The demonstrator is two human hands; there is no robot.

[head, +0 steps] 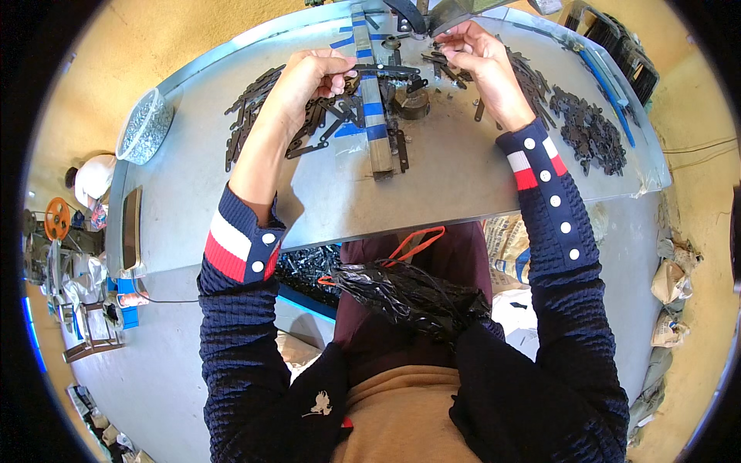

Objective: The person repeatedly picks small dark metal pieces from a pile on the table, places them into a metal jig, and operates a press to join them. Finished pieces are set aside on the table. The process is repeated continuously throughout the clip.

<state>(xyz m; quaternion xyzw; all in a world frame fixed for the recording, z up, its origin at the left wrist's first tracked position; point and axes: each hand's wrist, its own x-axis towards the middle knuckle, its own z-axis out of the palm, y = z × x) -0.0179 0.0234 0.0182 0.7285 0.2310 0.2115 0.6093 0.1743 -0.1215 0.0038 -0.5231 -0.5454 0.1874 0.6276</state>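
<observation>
My left hand (324, 72) pinches one end of a dark flat metal strip (386, 69), which reaches right across a taped wooden bar (375, 124). Just below the strip's right end, a small dark metal part lies on a round metal block (411, 104). My right hand (472, 49) is raised beside the head of a machine (425, 26), its thumb and fingers close together; a tiny shiny piece seems to be at the fingertips. Dark metal strips (255, 110) lie heaped under and beside my left hand, and more strips (527, 75) lie right of my right hand.
A clear plastic tub of small shiny metal parts (145, 126) stands at the table's left edge, with a phone (132, 228) nearer. Small dark metal parts (587, 130) are piled at the right, near a blue rod (608, 87). A person (95, 179) is far left.
</observation>
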